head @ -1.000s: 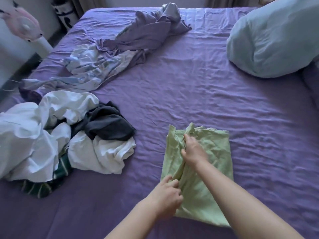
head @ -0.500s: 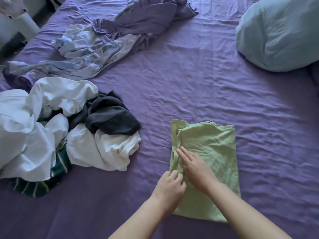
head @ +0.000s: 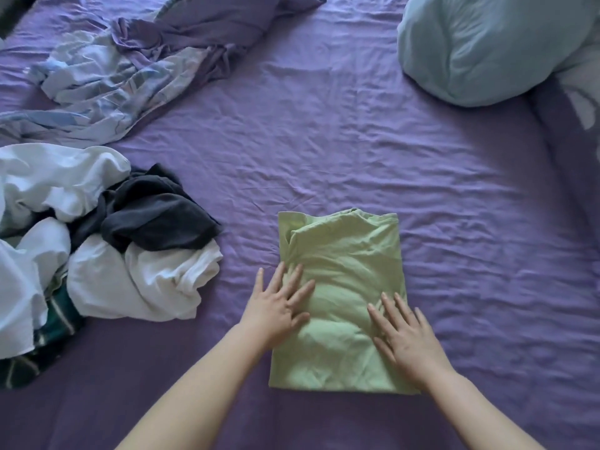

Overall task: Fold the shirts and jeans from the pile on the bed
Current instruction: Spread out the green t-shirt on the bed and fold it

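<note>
Green shirt (head: 344,271), folded rectangle, wrinkled

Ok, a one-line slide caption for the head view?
Both hands press flat on the folded green shirt beside the unfolded pile.

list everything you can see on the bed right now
green shirt: one, light green, folded flat, near centre of the bed
white clothes: several, white, in the pile at left
dark garment: one, dark grey, on top of the pile
striped garment: one, green and white, under the pile's near edge
blanket: one, purple and pale blue, crumpled at far left
pillow: one, pale blue, far right
bed sheet: one, purple, wrinkled
left hand: flat on the shirt's left edge
right hand: flat on the shirt's right side
</note>
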Action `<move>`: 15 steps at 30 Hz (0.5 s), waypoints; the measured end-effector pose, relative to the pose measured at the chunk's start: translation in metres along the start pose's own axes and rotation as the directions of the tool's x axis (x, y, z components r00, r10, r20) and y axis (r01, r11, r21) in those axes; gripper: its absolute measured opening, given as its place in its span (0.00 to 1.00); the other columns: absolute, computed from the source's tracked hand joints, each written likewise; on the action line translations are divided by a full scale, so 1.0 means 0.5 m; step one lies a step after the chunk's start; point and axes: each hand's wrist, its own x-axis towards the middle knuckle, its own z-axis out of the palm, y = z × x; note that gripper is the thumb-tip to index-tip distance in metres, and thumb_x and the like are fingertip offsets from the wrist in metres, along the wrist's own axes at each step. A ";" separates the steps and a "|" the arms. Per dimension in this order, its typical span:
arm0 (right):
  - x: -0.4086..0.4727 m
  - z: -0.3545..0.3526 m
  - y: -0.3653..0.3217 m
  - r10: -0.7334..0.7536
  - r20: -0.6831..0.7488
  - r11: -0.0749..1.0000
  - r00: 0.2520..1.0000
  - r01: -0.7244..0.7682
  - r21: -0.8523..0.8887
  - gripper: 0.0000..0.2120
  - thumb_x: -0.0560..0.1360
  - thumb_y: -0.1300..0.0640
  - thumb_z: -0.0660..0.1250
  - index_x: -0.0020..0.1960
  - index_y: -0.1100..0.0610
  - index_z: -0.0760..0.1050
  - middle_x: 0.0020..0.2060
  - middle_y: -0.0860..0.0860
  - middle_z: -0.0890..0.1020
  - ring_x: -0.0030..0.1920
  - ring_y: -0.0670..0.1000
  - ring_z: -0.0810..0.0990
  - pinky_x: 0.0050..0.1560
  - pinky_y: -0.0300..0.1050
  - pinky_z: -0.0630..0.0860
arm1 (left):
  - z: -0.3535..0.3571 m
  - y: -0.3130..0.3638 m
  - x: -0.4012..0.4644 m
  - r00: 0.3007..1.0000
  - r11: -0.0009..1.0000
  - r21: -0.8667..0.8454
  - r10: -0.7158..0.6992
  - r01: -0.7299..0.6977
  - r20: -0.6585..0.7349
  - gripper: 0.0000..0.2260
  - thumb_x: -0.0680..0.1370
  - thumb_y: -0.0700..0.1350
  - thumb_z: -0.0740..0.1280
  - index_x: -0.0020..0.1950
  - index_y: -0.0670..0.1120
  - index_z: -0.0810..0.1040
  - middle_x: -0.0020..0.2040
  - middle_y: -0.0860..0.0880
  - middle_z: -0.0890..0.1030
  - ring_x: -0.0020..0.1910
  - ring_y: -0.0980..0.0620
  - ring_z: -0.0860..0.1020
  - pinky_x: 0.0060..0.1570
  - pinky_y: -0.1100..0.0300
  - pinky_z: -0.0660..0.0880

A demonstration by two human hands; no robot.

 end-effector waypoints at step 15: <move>-0.125 0.040 -0.035 -0.246 0.011 0.966 0.969 0.244 0.089 0.43 0.45 0.47 0.76 0.61 0.49 0.74 0.63 0.53 0.77 0.62 0.57 0.77 0.44 0.50 0.80 | 0.037 0.163 -0.128 0.834 0.568 -0.684 -0.540 0.457 0.109 0.23 0.79 0.50 0.62 0.74 0.59 0.62 0.70 0.43 0.59 0.63 0.40 0.69 0.66 0.53 0.65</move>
